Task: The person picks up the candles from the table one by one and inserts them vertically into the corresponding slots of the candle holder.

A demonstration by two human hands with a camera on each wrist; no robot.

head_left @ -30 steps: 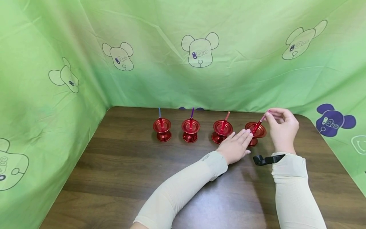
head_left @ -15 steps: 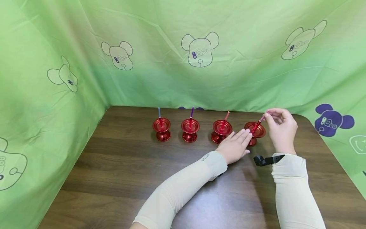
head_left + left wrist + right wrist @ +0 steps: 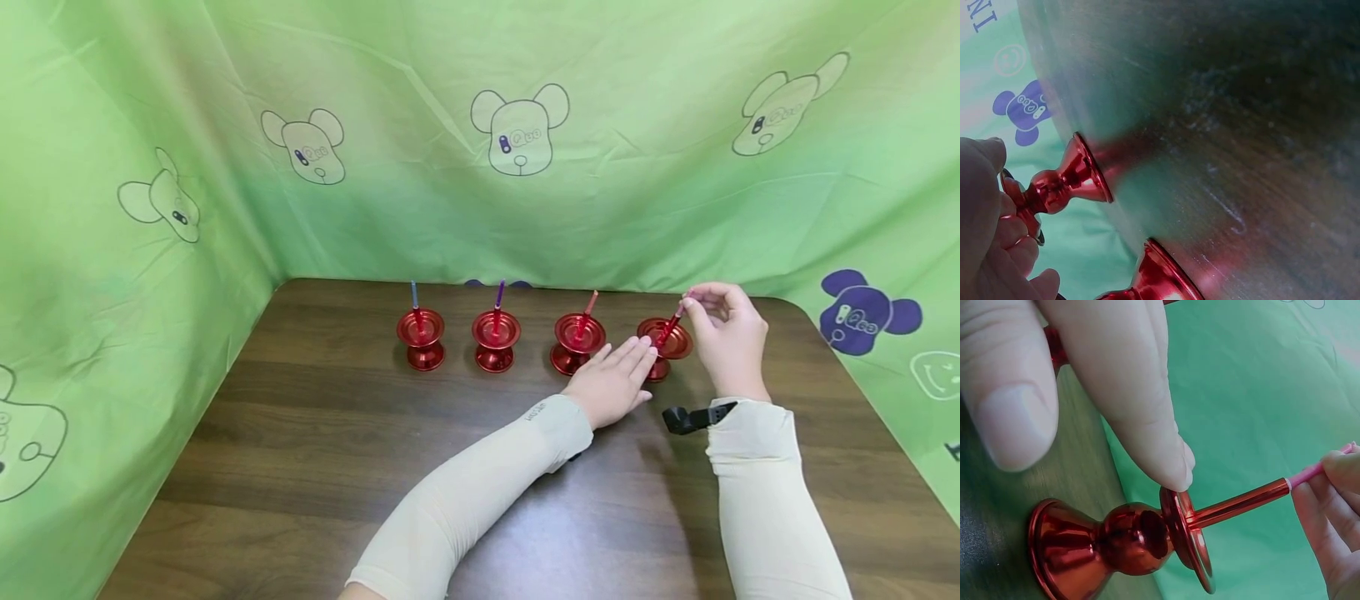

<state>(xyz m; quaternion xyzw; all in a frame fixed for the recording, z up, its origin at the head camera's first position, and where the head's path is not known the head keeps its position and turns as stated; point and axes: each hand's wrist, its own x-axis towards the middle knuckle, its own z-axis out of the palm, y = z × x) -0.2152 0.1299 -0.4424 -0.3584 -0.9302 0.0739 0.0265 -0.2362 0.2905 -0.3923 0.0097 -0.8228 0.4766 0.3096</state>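
Note:
My right hand (image 3: 731, 342) pinches a thin pink candle (image 3: 1307, 474) between thumb and fingers. Its lower end sits in the narrow tube of the rightmost red metal candle holder (image 3: 1135, 537), which leans to the right in the head view. With straight fingers, my left hand (image 3: 609, 385) rests on the near left rim of that holder's dish. To the left, in a row, stand a holder (image 3: 570, 360) with an orange-pink candle (image 3: 592, 302), one (image 3: 494, 358) with a purple candle (image 3: 499, 294) and one (image 3: 425, 357) with a blue candle (image 3: 414, 295). My left hand partly hides two holders.
The holders stand near the far edge of a dark wooden table (image 3: 315, 467). Behind and beside it hangs a green cloth (image 3: 420, 225) printed with bear heads. A black wrist camera (image 3: 697, 418) juts out from my right wrist, close over the table.
My right hand has moved slightly left, bringing the pink candle a little more upright. My left hand keeps its place on the holder. The head view has shifted slightly.

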